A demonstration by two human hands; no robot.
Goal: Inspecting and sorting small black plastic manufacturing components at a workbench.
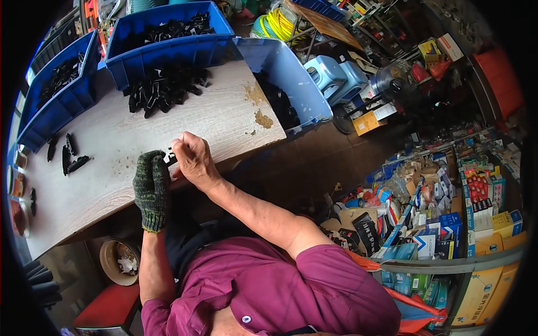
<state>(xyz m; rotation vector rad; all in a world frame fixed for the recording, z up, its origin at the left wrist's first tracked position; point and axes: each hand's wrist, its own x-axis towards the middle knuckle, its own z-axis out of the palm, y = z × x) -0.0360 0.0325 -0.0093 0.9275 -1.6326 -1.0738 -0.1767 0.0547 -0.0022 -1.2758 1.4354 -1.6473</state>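
My left hand point(152, 187), in a dark green knitted glove, is closed with its fingers pressed together near the table's front edge. Bare and bent at the wrist, my right hand point(192, 159) pinches close beside it. Between the two hands shows a small black plastic part point(170, 158), mostly hidden by the fingers. Beyond them a heap of similar black plastic parts point(159, 92) lies on the pale wood-grain table point(112, 134). A few loose black pieces point(72, 157) rest on the table's left side.
Blue bins point(168, 47) of black parts stand along the far edge and left; a lighter blue bin point(302, 84) is off the table's right end. Small jars point(18, 185) line the left edge. Shelves of boxes point(448, 235) fill the right. A round bin point(115, 263) sits below.
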